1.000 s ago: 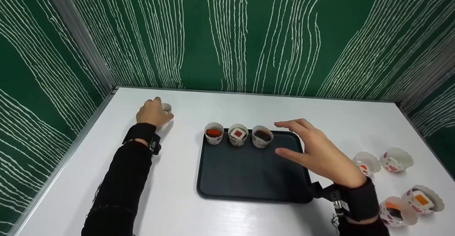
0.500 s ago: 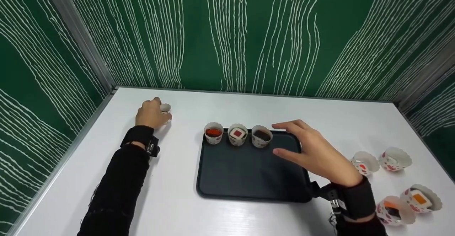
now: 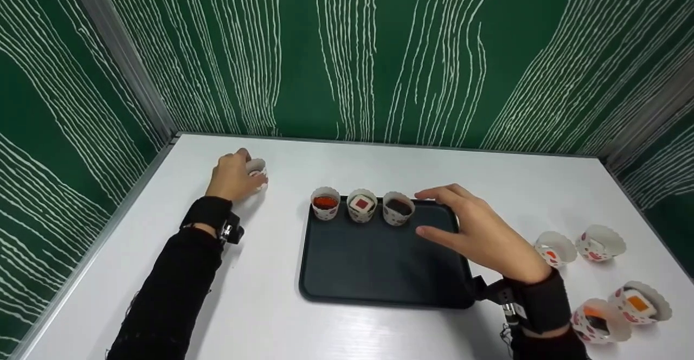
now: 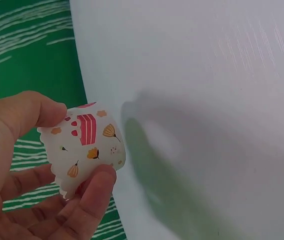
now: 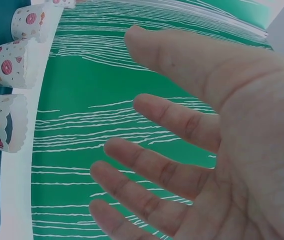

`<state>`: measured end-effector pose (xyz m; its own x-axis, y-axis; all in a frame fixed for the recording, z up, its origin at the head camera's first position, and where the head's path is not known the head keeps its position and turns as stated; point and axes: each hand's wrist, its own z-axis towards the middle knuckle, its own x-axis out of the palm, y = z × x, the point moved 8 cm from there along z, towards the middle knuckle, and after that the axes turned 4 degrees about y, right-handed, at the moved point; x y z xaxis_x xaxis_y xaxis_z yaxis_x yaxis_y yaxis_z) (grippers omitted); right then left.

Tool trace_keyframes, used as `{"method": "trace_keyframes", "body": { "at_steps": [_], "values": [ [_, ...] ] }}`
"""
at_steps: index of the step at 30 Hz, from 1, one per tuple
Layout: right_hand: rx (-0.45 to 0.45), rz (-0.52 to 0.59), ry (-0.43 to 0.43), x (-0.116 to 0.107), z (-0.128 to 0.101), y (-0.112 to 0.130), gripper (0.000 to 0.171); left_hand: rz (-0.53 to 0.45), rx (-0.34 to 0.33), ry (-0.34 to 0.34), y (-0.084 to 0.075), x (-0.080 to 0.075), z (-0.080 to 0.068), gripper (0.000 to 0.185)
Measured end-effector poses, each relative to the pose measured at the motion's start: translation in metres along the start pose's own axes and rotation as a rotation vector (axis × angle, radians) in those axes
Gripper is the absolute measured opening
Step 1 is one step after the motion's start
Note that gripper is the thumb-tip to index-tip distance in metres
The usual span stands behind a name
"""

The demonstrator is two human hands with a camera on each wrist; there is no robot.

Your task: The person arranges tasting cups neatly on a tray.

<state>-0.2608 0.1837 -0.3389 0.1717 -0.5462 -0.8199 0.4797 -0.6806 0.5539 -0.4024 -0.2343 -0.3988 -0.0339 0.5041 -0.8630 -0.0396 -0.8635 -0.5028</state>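
Note:
My left hand (image 3: 232, 177) is at the far left of the table, pinching a white paper baking cup (image 4: 89, 140) between thumb and fingers. Cake and flower prints cover the cup's side in the left wrist view; its inside is mostly hidden. Over the right part of a dark tray (image 3: 379, 273), my right hand (image 3: 471, 224) hovers with fingers spread and nothing in them. Along the tray's back edge stand three similar cups: one with a red-topped piece (image 3: 325, 204), one with a white piece with a red square (image 3: 361, 205), and one with a dark filling (image 3: 398, 208).
To the right of the tray, several more paper cups stand on the white table (image 3: 260, 295), among them a cup with an orange-centred white piece (image 3: 640, 303) and a cup with a dark piece (image 3: 601, 322). Green panels with white lines (image 3: 347, 51) wall the table's back and sides.
The left hand and the cup it pinches have shifted slightly to the right in the last half second. My right hand has barely moved, and the cups on the tray stay put.

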Motion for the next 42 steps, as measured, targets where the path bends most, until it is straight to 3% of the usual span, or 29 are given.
{"method": "trace_keyframes", "body": {
  "at_steps": [9, 19, 32, 42],
  "values": [
    [0.001, 0.003, -0.001, 0.000, 0.001, -0.001, 0.054, -0.038, 0.043, -0.001, -0.014, -0.004, -0.013, 0.051],
    [0.010, 0.003, 0.006, 0.002, 0.003, 0.002, 0.053, -0.047, 0.138, -0.041, -0.046, -0.014, -0.037, 0.049],
    [0.004, 0.006, 0.017, 0.007, 0.003, 0.002, 0.052, -0.099, 0.371, -0.062, -0.115, -0.013, -0.088, 0.044],
    [0.003, -0.002, 0.005, 0.005, 0.002, 0.006, 0.049, -0.203, 0.520, -0.022, -0.168, -0.002, -0.120, 0.041]
  ]
}}
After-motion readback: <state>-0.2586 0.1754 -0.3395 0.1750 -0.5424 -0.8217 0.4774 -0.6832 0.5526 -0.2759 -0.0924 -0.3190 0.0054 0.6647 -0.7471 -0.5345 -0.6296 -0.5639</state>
